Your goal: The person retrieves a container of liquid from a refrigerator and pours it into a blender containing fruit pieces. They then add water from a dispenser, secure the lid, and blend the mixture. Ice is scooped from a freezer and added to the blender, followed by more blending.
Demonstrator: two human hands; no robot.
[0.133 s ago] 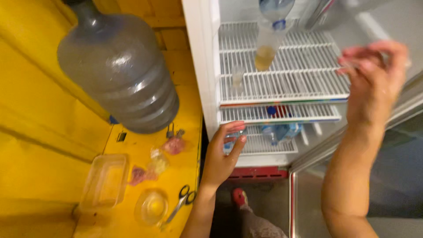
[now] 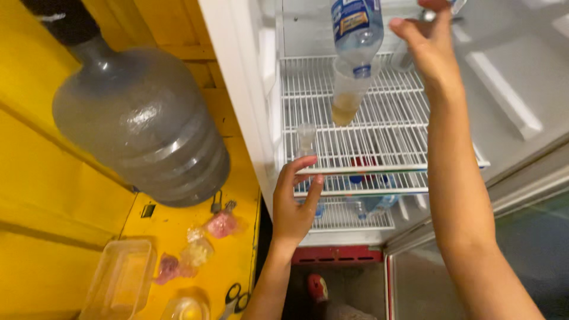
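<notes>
The right hand has risen above the fridge's wire shelf since the earlier frame; whether it grips something cannot be told. The left hand, open, touches the shelf's front edge. The bottle stands upright on it, nearer the right hand, just left of it.

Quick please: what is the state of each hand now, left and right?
Left hand: open, fingers spread at the front edge of the white wire fridge shelf, holding nothing.
Right hand: raised near the clear plastic bottle; grip cannot be told.

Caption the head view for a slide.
Left hand open at a wire fridge shelf; right hand reaching up by a hanging bottle.
</notes>
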